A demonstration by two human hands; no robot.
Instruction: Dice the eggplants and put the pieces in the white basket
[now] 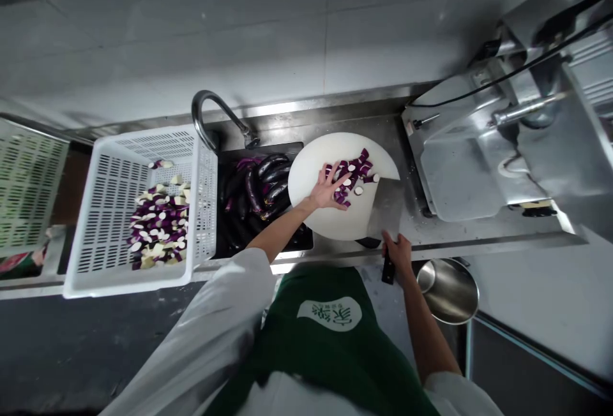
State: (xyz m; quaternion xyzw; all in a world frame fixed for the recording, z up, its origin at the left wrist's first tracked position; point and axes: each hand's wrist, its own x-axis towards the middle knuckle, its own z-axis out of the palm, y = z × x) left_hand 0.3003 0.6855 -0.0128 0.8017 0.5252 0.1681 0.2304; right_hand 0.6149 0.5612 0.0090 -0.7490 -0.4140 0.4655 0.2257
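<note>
A round white cutting board [316, 161] lies on the steel counter. Cut purple eggplant pieces [358, 168] are piled on its far side. My left hand [328, 187] rests flat on the pieces with fingers spread. My right hand [397, 253] is closed round the dark handle of a broad cleaver [385, 210], whose blade lies flat on the board's right near edge. Whole dark eggplants [265, 185] fill the sink [225, 237] to the left of the board.
A white slotted basket [115, 180] holding several cut eggplant pieces sits left of the sink, under the curved faucet [211, 110]. A steel slicing machine [502, 141] stands at the right. A steel bowl [450, 291] sits below the counter edge.
</note>
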